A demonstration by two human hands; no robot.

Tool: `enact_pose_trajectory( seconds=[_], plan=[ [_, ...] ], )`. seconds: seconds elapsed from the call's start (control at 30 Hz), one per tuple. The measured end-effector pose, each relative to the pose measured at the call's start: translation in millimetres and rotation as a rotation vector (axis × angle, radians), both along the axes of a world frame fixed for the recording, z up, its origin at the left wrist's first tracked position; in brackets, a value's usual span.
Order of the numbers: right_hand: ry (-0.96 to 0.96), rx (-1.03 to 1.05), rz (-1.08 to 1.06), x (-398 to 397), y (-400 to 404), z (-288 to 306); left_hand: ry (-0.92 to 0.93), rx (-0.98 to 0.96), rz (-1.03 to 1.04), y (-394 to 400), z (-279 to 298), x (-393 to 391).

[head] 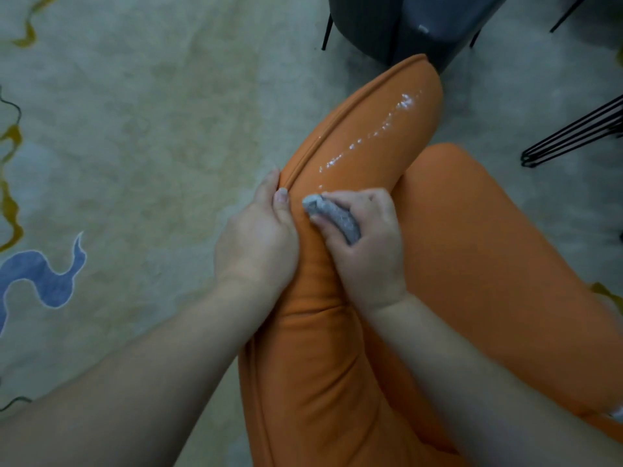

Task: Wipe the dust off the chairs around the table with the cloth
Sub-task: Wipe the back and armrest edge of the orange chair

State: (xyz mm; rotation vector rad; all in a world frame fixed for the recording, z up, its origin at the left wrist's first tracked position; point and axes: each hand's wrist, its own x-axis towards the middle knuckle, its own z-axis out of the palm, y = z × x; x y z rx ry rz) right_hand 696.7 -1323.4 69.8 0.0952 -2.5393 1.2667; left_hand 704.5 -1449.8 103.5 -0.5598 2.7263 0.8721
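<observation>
1. On the far left, a pale rug (135,129) covered the floor, with wavy blue (40,278) and mustard (10,183) markings near its edge.
2. Just right of that, the left hand (256,241) gripped the top edge of the orange chair (337,332); its fingers were curled over the outer side of the backrest and its thumb (281,205) pressed along the piped seam on top.
3. Beside it, almost touching, the right hand (364,244) held a bunched grey cloth (337,219), fingers folded tightly round it, with only the cloth's pale tip sticking out toward the left thumb. The cloth was pressed against the upper face of the backrest.
4. Beyond the cloth, a shiny wet streak (374,136) ran diagonally up the backrest toward its far end.
5. Right of the backrest lay the orange seat (488,264) of the same chair.
6. At the top, past the backrest's end, stood a dark grey chair (404,25) on thin black legs.
7. At the far right edge, a black wire frame (573,133) stood on the floor; I could not tell what it belonged to.
</observation>
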Motion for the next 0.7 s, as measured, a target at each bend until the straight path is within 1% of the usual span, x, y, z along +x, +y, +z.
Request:
enact_pose_trajectory(
  seconds=[0.03, 0.07, 0.13, 0.17, 0.33, 0.43, 0.5, 0.6, 0.67, 0.7],
  plan=[
    [-0.005, -0.048, 0.011, -10, 1, 1, 0.013, 0.004, 0.017, 0, -5, -3],
    [-0.026, -0.087, -0.028, -22, -1, 4, 0.033, -0.001, 0.021, 0, -9, -5],
    [-0.056, -0.098, -0.127, -48, 1, 6, 0.076, -0.015, 0.019, 0, -8, -6],
    [-0.058, -0.092, -0.13, -53, 3, 6, 0.092, -0.014, 0.021, -1, -8, -7],
    [-0.044, -0.074, 0.067, 13, 1, -1, 0.104, -0.02, 0.017, -1, -6, -9],
    [-0.001, -0.004, 0.154, 7, 4, -1, 0.109, -0.027, 0.019, -2, -7, -10],
    [0.019, 0.056, 0.091, -23, 2, 3, 0.12, -0.038, 0.015, -2, -8, -10],
    [-0.027, 0.056, -0.099, -63, -2, 7, 0.131, -0.051, 0.011, -2, -9, -9],
    [-0.023, 0.044, -0.121, -56, -5, 6, 0.135, -0.044, 0.006, -1, -10, -9],
    [-0.009, 0.049, -0.089, -43, -7, 5, 0.132, -0.039, 0.006, -1, -10, -9]
  ],
)
